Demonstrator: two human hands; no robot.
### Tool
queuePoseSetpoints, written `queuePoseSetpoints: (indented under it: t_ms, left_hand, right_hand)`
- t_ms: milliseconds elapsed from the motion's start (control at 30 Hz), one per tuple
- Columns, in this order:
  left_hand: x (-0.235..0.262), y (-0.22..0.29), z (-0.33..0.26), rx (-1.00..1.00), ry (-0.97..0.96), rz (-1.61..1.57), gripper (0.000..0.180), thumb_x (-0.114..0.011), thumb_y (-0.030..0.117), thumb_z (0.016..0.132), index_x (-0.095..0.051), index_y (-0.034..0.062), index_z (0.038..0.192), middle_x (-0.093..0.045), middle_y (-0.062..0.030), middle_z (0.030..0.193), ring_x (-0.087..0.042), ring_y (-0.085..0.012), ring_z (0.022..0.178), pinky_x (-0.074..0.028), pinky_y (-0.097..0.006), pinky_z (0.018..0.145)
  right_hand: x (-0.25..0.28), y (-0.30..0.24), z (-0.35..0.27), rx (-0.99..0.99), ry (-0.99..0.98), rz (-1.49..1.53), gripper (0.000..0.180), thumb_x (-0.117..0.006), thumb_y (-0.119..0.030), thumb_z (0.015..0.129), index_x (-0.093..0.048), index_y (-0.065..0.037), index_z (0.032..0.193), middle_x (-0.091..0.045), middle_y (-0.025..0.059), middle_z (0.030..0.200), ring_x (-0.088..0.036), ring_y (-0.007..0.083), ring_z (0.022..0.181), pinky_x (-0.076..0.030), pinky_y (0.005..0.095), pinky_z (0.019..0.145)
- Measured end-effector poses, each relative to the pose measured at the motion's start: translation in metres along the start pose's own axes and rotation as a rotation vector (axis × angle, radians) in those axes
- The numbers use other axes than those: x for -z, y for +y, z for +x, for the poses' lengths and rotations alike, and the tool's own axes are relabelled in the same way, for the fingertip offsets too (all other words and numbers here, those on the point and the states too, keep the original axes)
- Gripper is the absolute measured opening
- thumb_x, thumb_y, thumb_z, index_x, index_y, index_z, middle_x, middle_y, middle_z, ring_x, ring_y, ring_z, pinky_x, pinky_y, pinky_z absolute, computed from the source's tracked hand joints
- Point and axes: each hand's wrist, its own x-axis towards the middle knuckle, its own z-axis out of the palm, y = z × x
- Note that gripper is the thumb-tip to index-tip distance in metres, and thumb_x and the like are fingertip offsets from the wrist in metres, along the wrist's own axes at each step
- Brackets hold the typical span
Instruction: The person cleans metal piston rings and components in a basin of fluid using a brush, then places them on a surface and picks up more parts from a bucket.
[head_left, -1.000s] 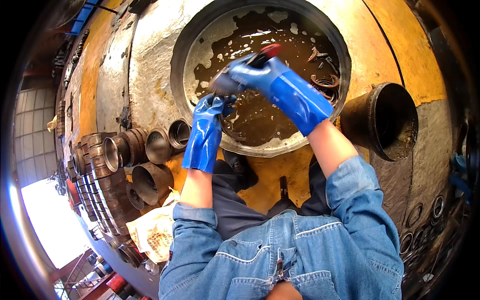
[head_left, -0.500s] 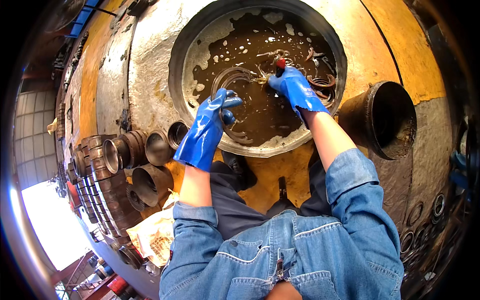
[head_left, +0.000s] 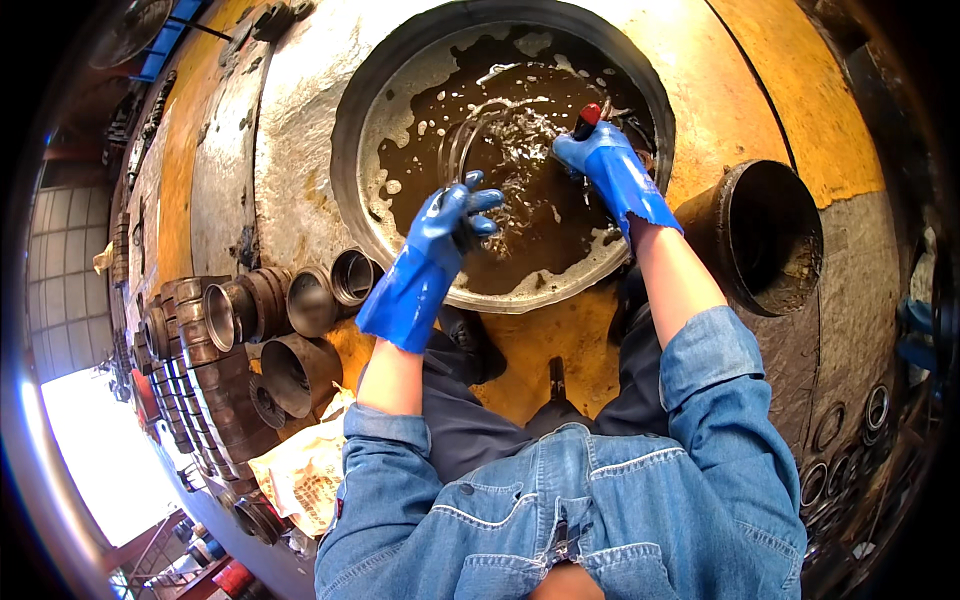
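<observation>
My left hand (head_left: 450, 225), in a blue rubber glove, is closed around a thin metal ring (head_left: 458, 150) at the left side of a round basin (head_left: 350, 165). Part of the ring dips into brown, foamy liquid (head_left: 550, 235). Opposite it, my right hand (head_left: 603, 160), gloved alike, grips a red-handled brush (head_left: 591, 114). Its working end is hidden behind the hand. Splashing liquid between the two hands blurs what lies there.
An open metal cylinder (head_left: 735, 235) lies right of the basin. Several metal sleeves (head_left: 312, 298) and a crumpled paper bag (head_left: 300, 470) are at the left. More rings (head_left: 877, 408) lie at the lower right.
My right hand has moved right with the brush, away from the ring. My left hand has shifted slightly right with the ring. The liquid between them now splashes more.
</observation>
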Motion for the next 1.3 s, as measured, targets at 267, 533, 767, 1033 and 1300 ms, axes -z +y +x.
queuePoseSetpoints:
  t_ms: [267, 533, 767, 1033, 1300]
  left_hand:
    - [0.027, 0.008, -0.02, -0.258, 0.435, 0.373, 0.045, -0.063, 0.034, 0.106, -0.062, -0.004, 0.13, -0.076, -0.0174, 0.112, -0.067, -0.0166, 0.075, -0.057, -0.032, 0.078]
    - [0.024, 0.017, -0.023, -0.19, 0.403, 0.183, 0.031, -0.069, 0.017, 0.102, -0.067, -0.0024, 0.126, -0.075, -0.01, 0.108, -0.068, -0.0163, 0.087, -0.058, -0.031, 0.076]
    - [0.028, 0.021, -0.032, -0.176, 0.367, 0.205, 0.03, -0.068, 0.016, 0.102, -0.064, -0.0045, 0.124, -0.075, -0.0223, 0.115, -0.069, -0.0186, 0.08, -0.059, -0.032, 0.08]
    - [0.028, 0.019, -0.022, -0.189, 0.365, 0.231, 0.032, -0.069, 0.014, 0.1, -0.064, -0.0045, 0.125, -0.075, -0.019, 0.113, -0.069, -0.0196, 0.079, -0.059, -0.032, 0.079]
    - [0.0, 0.034, -0.026, 0.027, 0.25, 0.241, 0.046, -0.07, 0.024, 0.1, -0.061, -0.005, 0.134, -0.075, -0.0138, 0.102, -0.063, -0.0126, 0.066, -0.052, -0.029, 0.068]
  right_hand:
    - [-0.008, -0.044, -0.034, 0.197, -0.194, 0.539, 0.032, -0.07, -0.038, 0.09, -0.076, -0.008, 0.082, -0.075, 0.0086, 0.084, -0.065, 0.0146, 0.071, -0.049, 0.0308, 0.067]
    - [-0.075, -0.092, -0.052, 0.548, -0.345, 0.43, 0.029, -0.073, -0.035, 0.088, -0.077, -0.007, 0.092, -0.076, 0.0053, 0.083, -0.069, 0.0142, 0.075, -0.056, 0.0318, 0.075]
    - [-0.029, -0.068, -0.038, 0.135, -0.077, 0.315, 0.03, -0.066, -0.032, 0.092, -0.077, -0.004, 0.094, -0.076, 0.0093, 0.085, -0.07, 0.0169, 0.074, -0.055, 0.0326, 0.073]
    - [-0.064, -0.089, -0.032, 0.462, -0.35, 0.355, 0.029, -0.064, -0.032, 0.096, -0.074, -0.008, 0.083, -0.068, -0.0016, 0.075, -0.059, 0.0068, 0.072, -0.05, 0.0274, 0.07]
    - [-0.039, -0.014, -0.007, 0.075, -0.155, 0.266, 0.034, -0.069, -0.03, 0.084, -0.073, 0.002, 0.093, -0.071, 0.0162, 0.079, -0.068, 0.0265, 0.075, -0.052, 0.0386, 0.075]
